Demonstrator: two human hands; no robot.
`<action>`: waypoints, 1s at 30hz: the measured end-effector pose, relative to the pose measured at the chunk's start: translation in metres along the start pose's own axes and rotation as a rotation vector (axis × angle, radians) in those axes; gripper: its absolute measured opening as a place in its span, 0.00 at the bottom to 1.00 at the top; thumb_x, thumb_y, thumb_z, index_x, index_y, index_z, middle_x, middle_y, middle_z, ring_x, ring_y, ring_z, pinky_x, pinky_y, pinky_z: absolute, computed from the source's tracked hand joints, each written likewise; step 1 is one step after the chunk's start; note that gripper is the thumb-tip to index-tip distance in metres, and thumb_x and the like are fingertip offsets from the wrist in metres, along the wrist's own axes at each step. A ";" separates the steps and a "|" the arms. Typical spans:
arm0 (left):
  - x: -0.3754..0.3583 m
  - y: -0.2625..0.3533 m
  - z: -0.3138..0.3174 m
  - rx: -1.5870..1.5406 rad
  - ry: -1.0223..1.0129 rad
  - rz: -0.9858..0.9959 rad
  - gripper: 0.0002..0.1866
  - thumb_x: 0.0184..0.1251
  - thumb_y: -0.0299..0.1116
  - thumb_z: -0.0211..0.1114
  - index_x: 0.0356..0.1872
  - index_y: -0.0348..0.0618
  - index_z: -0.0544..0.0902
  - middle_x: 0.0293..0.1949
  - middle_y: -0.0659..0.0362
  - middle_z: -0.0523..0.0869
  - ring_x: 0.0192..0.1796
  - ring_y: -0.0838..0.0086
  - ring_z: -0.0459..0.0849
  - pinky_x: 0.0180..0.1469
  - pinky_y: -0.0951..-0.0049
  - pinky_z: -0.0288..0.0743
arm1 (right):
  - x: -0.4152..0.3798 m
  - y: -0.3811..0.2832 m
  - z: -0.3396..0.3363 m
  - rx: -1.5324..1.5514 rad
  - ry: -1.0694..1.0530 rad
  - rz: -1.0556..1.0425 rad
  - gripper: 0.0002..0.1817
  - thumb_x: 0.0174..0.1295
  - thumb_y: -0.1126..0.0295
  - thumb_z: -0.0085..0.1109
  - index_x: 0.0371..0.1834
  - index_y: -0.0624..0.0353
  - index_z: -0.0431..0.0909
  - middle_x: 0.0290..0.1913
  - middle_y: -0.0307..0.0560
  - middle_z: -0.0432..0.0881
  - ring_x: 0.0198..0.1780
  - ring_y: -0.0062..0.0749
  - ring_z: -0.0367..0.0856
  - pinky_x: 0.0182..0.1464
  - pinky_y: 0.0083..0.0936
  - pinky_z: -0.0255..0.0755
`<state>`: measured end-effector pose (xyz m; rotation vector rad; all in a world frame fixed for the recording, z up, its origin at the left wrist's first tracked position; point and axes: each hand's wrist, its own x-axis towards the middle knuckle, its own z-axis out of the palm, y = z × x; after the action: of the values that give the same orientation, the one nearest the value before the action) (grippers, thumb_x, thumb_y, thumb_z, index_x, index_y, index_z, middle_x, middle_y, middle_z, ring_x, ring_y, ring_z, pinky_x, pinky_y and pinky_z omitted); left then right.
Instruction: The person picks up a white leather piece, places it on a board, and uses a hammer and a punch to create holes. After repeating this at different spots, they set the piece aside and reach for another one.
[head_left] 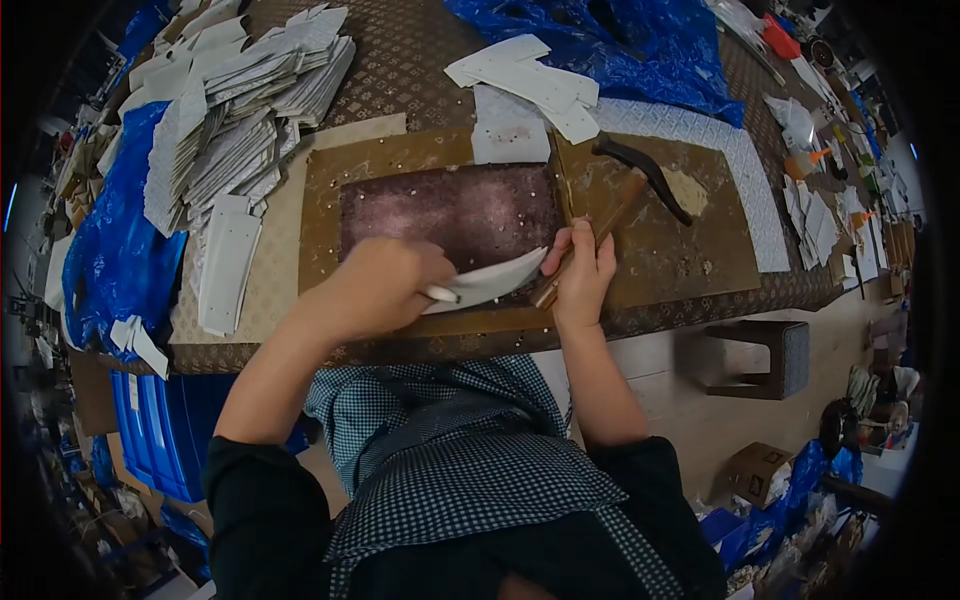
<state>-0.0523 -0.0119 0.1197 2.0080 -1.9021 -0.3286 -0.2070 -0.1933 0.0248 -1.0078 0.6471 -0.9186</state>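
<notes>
My left hand (385,285) is closed on a white curved strip (495,281), its folded end sticking out below the fingers. The strip bends over the near edge of a dark reddish-brown slab (450,212) dotted with small white bits. In my right hand (585,275) is a hammer (618,205), its wooden handle slanting through the palm. The hammer's curved black head points away from me over the right board. The right fingertips come close to the strip's far tip. A tan board (325,225) lies under the slab.
Stacked pale cut pieces (250,110) and blue plastic (130,210) cover the table's left side. More white pieces (535,80) lie beyond the slab by a blue bag (630,50). Right of it is a brown board (700,255). A stool (770,360) and blue crate (165,430) stand below.
</notes>
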 end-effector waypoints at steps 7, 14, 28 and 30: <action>0.023 -0.030 0.023 0.329 0.251 -0.310 0.09 0.60 0.27 0.62 0.41 0.46 0.84 0.37 0.55 0.84 0.35 0.55 0.85 0.36 0.59 0.80 | 0.001 0.002 0.002 -0.010 -0.035 0.005 0.08 0.73 0.66 0.51 0.44 0.60 0.70 0.27 0.41 0.75 0.18 0.23 0.71 0.21 0.20 0.67; -0.016 0.002 -0.019 -0.172 -0.117 -0.056 0.06 0.56 0.28 0.67 0.35 0.40 0.85 0.32 0.53 0.84 0.36 0.55 0.84 0.38 0.59 0.77 | 0.003 0.003 -0.001 0.023 -0.013 0.010 0.09 0.73 0.65 0.51 0.44 0.60 0.70 0.27 0.41 0.75 0.18 0.22 0.71 0.21 0.20 0.67; 0.038 -0.076 0.017 -0.027 -0.139 -0.302 0.17 0.60 0.37 0.66 0.49 0.41 0.86 0.42 0.49 0.87 0.45 0.56 0.85 0.50 0.61 0.77 | 0.002 0.002 0.001 -0.040 -0.031 0.009 0.09 0.73 0.64 0.51 0.44 0.59 0.70 0.26 0.40 0.75 0.17 0.21 0.71 0.20 0.19 0.67; 0.033 -0.076 0.022 -0.053 -0.005 -0.317 0.17 0.61 0.35 0.67 0.50 0.39 0.85 0.42 0.50 0.88 0.43 0.59 0.86 0.48 0.64 0.77 | 0.002 0.001 0.002 -0.048 -0.023 0.020 0.09 0.73 0.64 0.52 0.44 0.60 0.70 0.26 0.39 0.75 0.17 0.21 0.71 0.19 0.18 0.66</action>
<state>0.0105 -0.0442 0.0708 2.2725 -1.5565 -0.4591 -0.2042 -0.1938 0.0244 -1.0518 0.6611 -0.8764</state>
